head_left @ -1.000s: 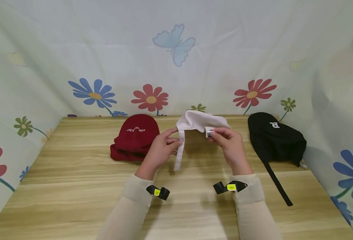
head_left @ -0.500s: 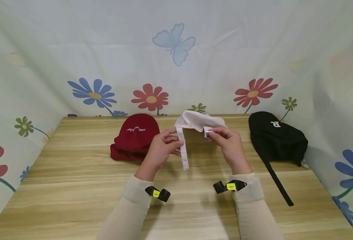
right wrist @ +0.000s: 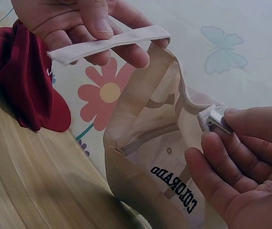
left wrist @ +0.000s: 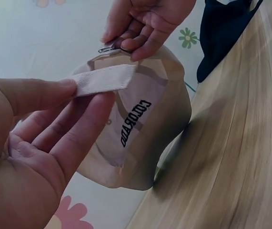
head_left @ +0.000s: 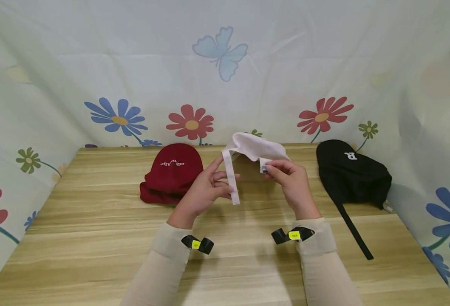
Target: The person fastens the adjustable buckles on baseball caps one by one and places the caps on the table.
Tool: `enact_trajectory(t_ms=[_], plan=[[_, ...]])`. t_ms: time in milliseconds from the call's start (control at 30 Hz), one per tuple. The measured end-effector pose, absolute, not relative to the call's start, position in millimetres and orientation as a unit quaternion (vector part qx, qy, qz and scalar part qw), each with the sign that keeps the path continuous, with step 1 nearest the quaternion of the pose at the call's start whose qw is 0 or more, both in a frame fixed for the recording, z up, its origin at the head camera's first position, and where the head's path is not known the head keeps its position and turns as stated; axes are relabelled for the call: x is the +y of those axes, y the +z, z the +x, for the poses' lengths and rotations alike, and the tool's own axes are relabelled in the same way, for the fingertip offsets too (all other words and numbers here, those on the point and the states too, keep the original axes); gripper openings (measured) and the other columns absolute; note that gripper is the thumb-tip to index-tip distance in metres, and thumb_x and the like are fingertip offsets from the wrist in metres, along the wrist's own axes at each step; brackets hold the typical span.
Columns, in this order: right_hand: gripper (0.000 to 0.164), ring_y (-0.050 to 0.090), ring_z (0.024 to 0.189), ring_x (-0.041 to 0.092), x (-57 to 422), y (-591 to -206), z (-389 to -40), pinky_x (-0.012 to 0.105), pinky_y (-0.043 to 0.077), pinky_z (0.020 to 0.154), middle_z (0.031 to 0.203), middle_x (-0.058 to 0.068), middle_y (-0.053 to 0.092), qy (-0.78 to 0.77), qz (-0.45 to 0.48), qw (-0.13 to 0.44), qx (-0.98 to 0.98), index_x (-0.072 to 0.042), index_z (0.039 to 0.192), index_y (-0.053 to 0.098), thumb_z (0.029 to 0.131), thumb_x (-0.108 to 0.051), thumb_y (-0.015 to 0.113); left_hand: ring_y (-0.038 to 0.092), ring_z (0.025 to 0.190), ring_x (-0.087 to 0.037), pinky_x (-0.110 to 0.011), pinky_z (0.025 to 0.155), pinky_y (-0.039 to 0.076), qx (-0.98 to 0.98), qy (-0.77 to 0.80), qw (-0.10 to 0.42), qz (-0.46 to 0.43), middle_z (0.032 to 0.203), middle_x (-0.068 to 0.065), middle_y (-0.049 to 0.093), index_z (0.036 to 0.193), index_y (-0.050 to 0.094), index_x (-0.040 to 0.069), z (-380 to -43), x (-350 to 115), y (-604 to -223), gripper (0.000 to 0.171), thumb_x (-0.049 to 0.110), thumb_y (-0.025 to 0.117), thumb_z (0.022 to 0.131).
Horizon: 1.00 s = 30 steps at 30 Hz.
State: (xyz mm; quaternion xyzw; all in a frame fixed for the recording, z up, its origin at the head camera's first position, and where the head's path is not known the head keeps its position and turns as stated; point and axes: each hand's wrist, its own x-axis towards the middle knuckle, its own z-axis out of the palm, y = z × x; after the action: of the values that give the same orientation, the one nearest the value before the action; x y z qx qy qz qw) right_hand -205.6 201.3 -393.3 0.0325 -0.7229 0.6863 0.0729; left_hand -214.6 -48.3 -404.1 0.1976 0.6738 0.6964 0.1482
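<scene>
A pale baseball cap [head_left: 261,146] is held up above the table, its inside facing me in the wrist views, where dark stitched lettering [right wrist: 176,188] shows. My left hand [head_left: 205,187] pinches the cap's loose strap [left wrist: 105,80] between thumb and fingers; the strap's free end sticks out past them. My right hand [head_left: 293,182] pinches the small metal buckle [right wrist: 219,120] at the other side of the cap's back opening. Strap and buckle are apart.
A dark red cap [head_left: 175,170] lies on the wooden table [head_left: 94,238] to the left. To the right lies a black cap [head_left: 351,178], its long strap [head_left: 356,233] trailing toward me. A flower-printed curtain [head_left: 152,76] surrounds the table.
My left hand has slid its thumb down toward the strap's free end, and its index finger now extends up along the strap. The cap has risen slightly; my right hand keeps its pinch.
</scene>
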Motion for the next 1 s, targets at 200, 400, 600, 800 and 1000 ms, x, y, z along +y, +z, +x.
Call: enact_trajectory(t_ms=[200, 400, 600, 800, 1000], plan=[[0.033, 0.069, 0.076, 0.013, 201, -391, -204, 0.029, 0.059, 0.078, 0.089, -0.001, 0.067, 0.691, 0.047, 0.075, -0.717, 0.010, 0.110, 0.065, 0.089, -0.016, 0.070, 0.071, 0.087, -0.023, -0.040, 0.078, 0.060, 0.698, 0.683, 0.113, 0.184, 0.113, -0.019, 0.064, 0.153, 0.020, 0.034, -213, -46, -402, 0.090, -0.001, 0.069, 0.086], [0.032, 0.070, 0.074, 0.018, 198, -393, -205, 0.030, 0.060, 0.076, 0.087, 0.001, 0.070, 0.703, 0.060, 0.068, -0.705, 0.011, 0.107, 0.065, 0.088, -0.014, 0.071, 0.071, 0.078, -0.019, -0.040, 0.074, 0.061, 0.680, 0.713, 0.066, 0.159, 0.096, -0.016, 0.064, 0.152, 0.023, 0.035, -215, -41, -405, 0.092, -0.004, 0.071, 0.083], [0.031, 0.069, 0.071, 0.015, 194, -396, -205, 0.034, 0.060, 0.075, 0.085, 0.001, 0.071, 0.708, 0.075, 0.047, -0.701, 0.011, 0.107, 0.065, 0.088, -0.012, 0.071, 0.071, 0.078, -0.014, -0.041, 0.077, 0.060, 0.656, 0.743, 0.025, 0.130, 0.092, -0.008, 0.068, 0.152, 0.022, 0.034, -215, -33, -411, 0.095, -0.004, 0.073, 0.082], [0.030, 0.069, 0.072, 0.014, 188, -397, -203, 0.034, 0.060, 0.075, 0.087, 0.003, 0.070, 0.708, 0.071, 0.034, -0.701, 0.010, 0.108, 0.065, 0.088, -0.012, 0.071, 0.071, 0.079, -0.014, -0.037, 0.075, 0.060, 0.632, 0.769, -0.016, 0.093, 0.092, -0.008, 0.067, 0.147, 0.026, 0.028, -212, -27, -410, 0.089, -0.007, 0.073, 0.080], [0.031, 0.069, 0.074, 0.014, 184, -397, -203, 0.034, 0.060, 0.076, 0.087, 0.002, 0.070, 0.731, 0.082, 0.008, -0.677, 0.013, 0.111, 0.062, 0.088, -0.006, 0.069, 0.071, 0.073, -0.016, -0.033, 0.069, 0.060, 0.588, 0.804, -0.057, 0.065, 0.088, -0.006, 0.067, 0.137, 0.031, 0.023, -211, -25, -408, 0.081, -0.012, 0.073, 0.077]])
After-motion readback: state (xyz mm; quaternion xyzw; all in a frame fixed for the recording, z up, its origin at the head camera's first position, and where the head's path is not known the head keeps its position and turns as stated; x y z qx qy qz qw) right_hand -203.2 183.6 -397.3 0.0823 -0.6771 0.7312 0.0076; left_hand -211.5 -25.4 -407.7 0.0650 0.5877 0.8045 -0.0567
